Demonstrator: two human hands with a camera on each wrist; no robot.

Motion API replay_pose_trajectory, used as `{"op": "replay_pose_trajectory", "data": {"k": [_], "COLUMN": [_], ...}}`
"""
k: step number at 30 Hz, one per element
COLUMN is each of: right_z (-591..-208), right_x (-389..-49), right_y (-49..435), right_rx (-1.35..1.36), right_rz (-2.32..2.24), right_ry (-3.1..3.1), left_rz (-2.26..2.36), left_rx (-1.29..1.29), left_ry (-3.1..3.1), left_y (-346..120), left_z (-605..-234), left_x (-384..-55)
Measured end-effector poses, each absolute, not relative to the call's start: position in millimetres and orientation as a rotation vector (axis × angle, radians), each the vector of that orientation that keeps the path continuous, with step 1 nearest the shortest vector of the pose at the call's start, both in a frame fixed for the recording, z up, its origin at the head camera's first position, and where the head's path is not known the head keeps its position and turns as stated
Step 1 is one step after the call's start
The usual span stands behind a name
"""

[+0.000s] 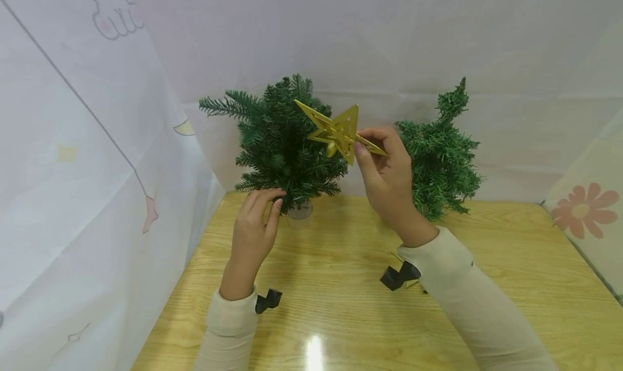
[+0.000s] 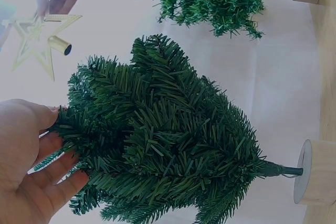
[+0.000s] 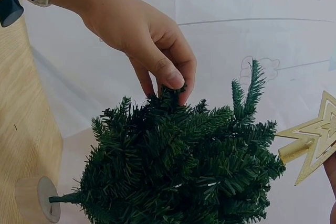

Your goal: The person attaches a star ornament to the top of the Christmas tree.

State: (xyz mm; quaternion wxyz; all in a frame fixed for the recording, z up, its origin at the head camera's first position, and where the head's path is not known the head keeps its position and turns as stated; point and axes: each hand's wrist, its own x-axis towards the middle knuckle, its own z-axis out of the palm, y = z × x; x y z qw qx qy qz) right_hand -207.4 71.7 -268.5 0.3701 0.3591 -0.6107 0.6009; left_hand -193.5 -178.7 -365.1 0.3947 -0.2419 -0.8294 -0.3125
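Observation:
Between thumb and fingers, my right hand (image 1: 391, 181) pinches one point of a gold star tree topper (image 1: 340, 130). The star is tilted in front of the upper right side of a small artificial Christmas tree (image 1: 272, 144). Its short socket tube (image 2: 60, 45) shows in the left wrist view. My left hand (image 1: 253, 227) pinches a low branch tip at the tree's left side; the right wrist view shows the thumb on the branch (image 3: 170, 95). The tree stands upright on a round wooden base (image 1: 300, 213). The star appears apart from the left hand.
A second small green tree (image 1: 440, 160) stands at the right, partly behind my right hand. Pale printed sheets (image 1: 370, 46) surround the wooden table (image 1: 311, 273). Small gold pieces (image 1: 412, 283) lie partly hidden near my right sleeve.

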Motion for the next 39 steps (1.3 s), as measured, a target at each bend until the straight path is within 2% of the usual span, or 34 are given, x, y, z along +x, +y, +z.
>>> {"op": "replay_pose_trajectory", "data": {"k": [39], "right_z": [-254], "right_x": [-219], "right_y": [63], "right_rx": [0.923], "right_rz": [1.42], "right_ry": [-1.588], "left_rz": [-0.788], "left_rx": [-0.614], "left_ry": [-2.091], "left_y": [-179], "left_z": [-365], "left_x": [-195]}}
